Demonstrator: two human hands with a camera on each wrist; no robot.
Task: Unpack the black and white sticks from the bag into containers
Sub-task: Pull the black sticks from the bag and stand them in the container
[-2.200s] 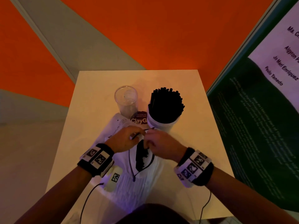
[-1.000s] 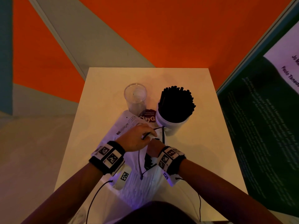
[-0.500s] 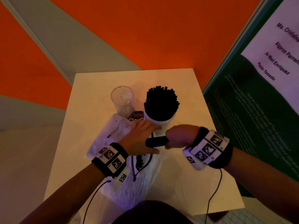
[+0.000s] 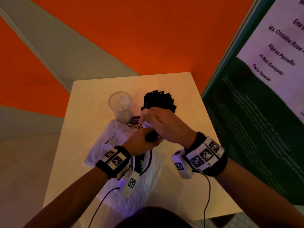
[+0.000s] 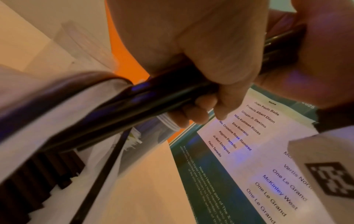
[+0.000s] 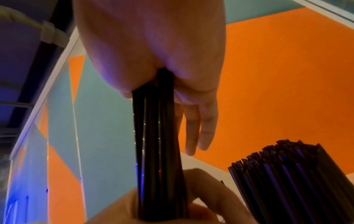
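A bundle of black sticks [image 4: 151,135] stands nearly upright over the white bag [image 4: 111,142]. My left hand [image 4: 148,141] grips its lower end, fingers curled round it [image 5: 226,78]. My right hand [image 4: 148,120] holds the upper part [image 6: 155,136], just in front of the white container [image 4: 147,125] packed with black sticks [image 4: 158,100]. More dark stick ends [image 4: 139,163] show in the bag's open mouth. The clear cup [image 4: 120,105] stands left of the container; I cannot tell what it holds.
All of this sits on a small pale table [image 4: 184,99]. A dark green board with a printed name list [image 4: 263,104] stands close along the table's right side. Orange and grey floor lies beyond. Wrist cables [image 4: 208,186] hang over the near edge.
The right hand has swung the bundle from lying sideways to nearly upright and moved up toward the white container. The left hand now grips the bundle's lower end.
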